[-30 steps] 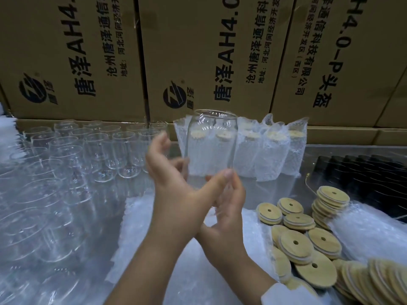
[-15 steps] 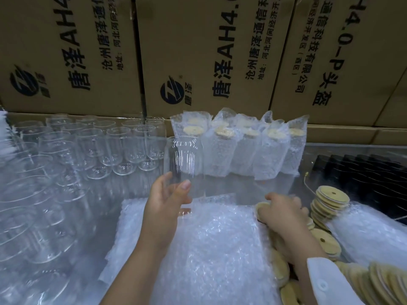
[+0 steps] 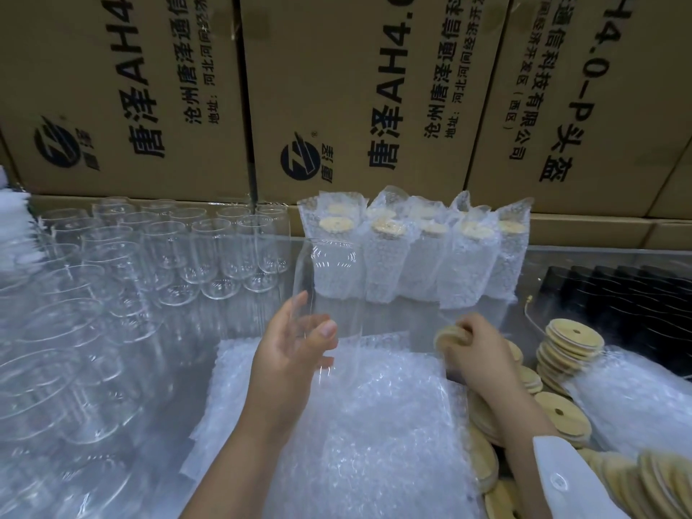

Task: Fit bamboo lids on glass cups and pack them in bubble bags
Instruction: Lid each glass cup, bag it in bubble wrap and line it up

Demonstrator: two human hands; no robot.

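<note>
The left hand (image 3: pixel 296 350) is wrapped round the lower part of one glass cup (image 3: pixel 327 279), thumb in front and fingers behind. It holds the cup upright over the stack of bubble bags (image 3: pixel 374 443); whether the base rests on them cannot be told. The right hand (image 3: pixel 479 354) has its fingers curled on a single bamboo lid (image 3: pixel 447 337) at the edge of the loose lids (image 3: pixel 561 413). The likely trouble is the smooth cup slipping or tipping, since only one hand grips it and grips it low. The soft bags would give it a poor footing if it were set down. The packed cups (image 3: pixel 412 264) stand just behind and could be knocked over by a careless swing. A lid pressed on crooked might jam or pop off, and a second lid could lift along with the first. By count there are one cup and one lid in hand. Five packed cups show in the front row, with at least two more behind. The bare cups (image 3: pixel 168 256) number well over twenty and blur together at the left. A neat stack of lids (image 3: pixel 573 342) holds roughly seven, beside a dozen or more loose ones. Three cardboard boxes (image 3: pixel 131 88) form the back wall.
</note>
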